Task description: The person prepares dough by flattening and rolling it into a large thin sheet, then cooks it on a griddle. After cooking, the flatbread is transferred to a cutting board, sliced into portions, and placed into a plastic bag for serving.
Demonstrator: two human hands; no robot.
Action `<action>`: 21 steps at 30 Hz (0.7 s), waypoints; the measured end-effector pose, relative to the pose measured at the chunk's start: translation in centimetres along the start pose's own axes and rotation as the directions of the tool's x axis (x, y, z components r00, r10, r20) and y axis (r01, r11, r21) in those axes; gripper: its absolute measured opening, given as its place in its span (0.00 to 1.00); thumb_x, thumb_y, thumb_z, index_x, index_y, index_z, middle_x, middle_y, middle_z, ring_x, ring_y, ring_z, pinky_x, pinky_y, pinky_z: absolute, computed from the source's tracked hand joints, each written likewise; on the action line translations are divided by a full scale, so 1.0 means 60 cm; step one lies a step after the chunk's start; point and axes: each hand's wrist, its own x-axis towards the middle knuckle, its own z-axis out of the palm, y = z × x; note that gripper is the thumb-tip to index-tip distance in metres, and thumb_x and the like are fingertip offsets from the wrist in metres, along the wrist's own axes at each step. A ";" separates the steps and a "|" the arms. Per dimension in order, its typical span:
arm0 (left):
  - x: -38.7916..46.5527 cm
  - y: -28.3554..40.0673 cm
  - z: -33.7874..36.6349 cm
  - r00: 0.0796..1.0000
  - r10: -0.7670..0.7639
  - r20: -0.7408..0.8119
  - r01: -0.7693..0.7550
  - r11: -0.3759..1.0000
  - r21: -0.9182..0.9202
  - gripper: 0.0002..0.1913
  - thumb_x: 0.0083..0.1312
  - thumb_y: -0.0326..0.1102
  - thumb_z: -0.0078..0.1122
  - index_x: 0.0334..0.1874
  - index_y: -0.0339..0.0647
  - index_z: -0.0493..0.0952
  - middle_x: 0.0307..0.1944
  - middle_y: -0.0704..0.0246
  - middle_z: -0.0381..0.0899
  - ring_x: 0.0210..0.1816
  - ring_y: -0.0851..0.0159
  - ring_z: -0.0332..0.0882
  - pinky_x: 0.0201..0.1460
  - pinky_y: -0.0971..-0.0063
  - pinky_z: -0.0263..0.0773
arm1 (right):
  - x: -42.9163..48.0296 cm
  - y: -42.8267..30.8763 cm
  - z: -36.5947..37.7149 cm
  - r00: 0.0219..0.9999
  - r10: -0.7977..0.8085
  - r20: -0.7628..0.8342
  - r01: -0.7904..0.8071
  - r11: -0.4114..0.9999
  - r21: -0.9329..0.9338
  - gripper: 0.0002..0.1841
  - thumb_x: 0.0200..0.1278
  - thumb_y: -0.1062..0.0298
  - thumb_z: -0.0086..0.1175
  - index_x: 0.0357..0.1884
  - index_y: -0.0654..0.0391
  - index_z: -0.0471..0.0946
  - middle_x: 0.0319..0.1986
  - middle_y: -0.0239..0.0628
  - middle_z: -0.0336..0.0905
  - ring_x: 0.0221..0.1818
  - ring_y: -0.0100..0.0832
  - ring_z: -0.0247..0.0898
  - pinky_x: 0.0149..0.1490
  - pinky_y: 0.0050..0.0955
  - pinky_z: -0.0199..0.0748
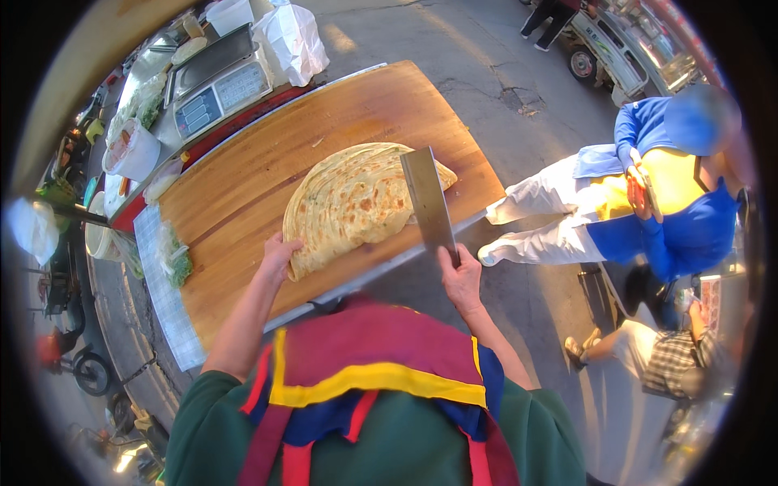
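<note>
A large folded flatbread (pixel 352 203), browned in spots and layered at its curved edge, lies on a wooden board (pixel 243 225). My left hand (pixel 281 255) pinches the left end of the bread, thumb on top. In my right hand (pixel 460 276) is the dark handle of a broad cleaver (pixel 428 197). Its wide blade crosses the right part of the bread, hiding some of it, and the bread's pointed tip shows beyond. Whether the edge touches the bread or has cut into it, I cannot tell.
Left of the board are a digital scale (pixel 222 91), a white bucket (pixel 132 150) and a white plastic bag (pixel 295 42). Bagged greens (pixel 175 255) rest by a checked cloth (pixel 164 291). At the right stands a person in blue (pixel 687 206) holding a phone; another person (pixel 668 361) is beyond.
</note>
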 end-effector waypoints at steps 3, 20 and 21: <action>0.008 -0.065 -0.050 0.957 0.243 -0.156 -0.152 0.885 0.440 0.25 0.61 0.28 0.70 0.61 0.34 0.75 0.50 0.54 0.84 0.47 0.56 0.85 0.49 0.64 0.81 | 0.046 -0.058 0.050 0.995 -0.034 0.094 0.057 0.965 -0.255 0.12 0.73 0.62 0.57 0.41 0.63 0.77 0.23 0.43 0.78 0.28 0.38 0.78 0.37 0.39 0.76; -0.005 0.054 0.162 0.562 0.707 0.429 -0.778 0.275 0.565 0.25 0.55 0.35 0.72 0.57 0.41 0.79 0.60 0.56 0.76 0.64 0.47 0.70 0.69 0.54 0.66 | 0.217 -0.094 0.191 0.974 -0.132 0.187 0.228 0.605 -0.763 0.15 0.78 0.59 0.48 0.42 0.63 0.74 0.32 0.57 0.84 0.40 0.59 0.83 0.46 0.54 0.80; -0.004 0.054 0.171 0.543 0.703 0.460 -0.795 0.254 0.550 0.26 0.55 0.35 0.73 0.58 0.42 0.79 0.60 0.57 0.76 0.64 0.48 0.70 0.69 0.53 0.65 | 0.221 -0.103 0.194 0.975 -0.118 0.190 0.222 0.604 -0.765 0.15 0.78 0.59 0.48 0.42 0.63 0.74 0.32 0.57 0.84 0.40 0.59 0.83 0.46 0.55 0.80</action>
